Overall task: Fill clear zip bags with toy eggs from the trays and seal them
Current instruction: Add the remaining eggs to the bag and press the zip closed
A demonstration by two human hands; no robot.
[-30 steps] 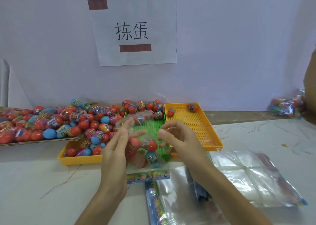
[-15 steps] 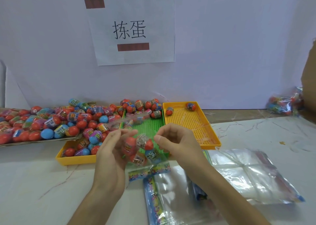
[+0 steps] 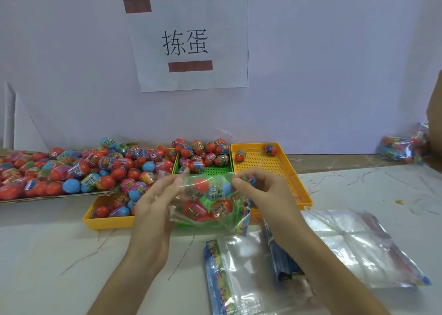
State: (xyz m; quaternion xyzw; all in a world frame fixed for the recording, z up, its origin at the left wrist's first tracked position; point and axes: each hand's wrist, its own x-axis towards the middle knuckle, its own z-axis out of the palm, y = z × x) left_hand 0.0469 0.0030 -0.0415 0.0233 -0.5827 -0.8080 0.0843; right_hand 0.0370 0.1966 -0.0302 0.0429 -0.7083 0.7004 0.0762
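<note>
Bag status: you're holding 1 clear zip bag (image 3: pixel 208 202) mid-frame, lifted off the tabletop (image 3: pixel 59 255), in front of the green tray (image 3: pixel 216 169). Grip on your left hand (image 3: pixel 155 207): thumb and fingers pinch the bag's top-left edge. Grip on your right hand (image 3: pixel 265 195): curled fingers pinch the top-right edge. Top edge is pulled flat between the 2 grips; can't tell if the zip is closed. At least 4 toy eggs (image 3: pixel 201 185) sit inside the bag, red, blue and orange, bunched together.

Trays: 3 in a row across mid-frame, sides touching. On the left yellow tray (image 3: pixel 107 221): a heap of loose eggs (image 3: pixel 134 173). The green tray carries a heap at its far end only; its near end is hidden behind the bag. On the right yellow tray (image 3: pixel 275 168): 2 stray eggs (image 3: pixel 240 155) at its far end, apart from each other. At the left edge of the frame a cardboard tray (image 3: pixel 47 196) is packed with eggs too, its right end reaching the left yellow tray.

Spare stock: 1 stack of empty bags (image 3: pixel 346 243) lower right of the frame, plus a second stack (image 3: pixel 234 274) at bottom centre with a printed strip along its left side. Your right forearm (image 3: pixel 323 262) crosses above both. Some filled bags (image 3: pixel 399 147) sit at the right edge of the frame, near the wall (image 3: pixel 334 51). Upper centre on the wall: paper sign (image 3: pixel 189 41) with 2 characters.
</note>
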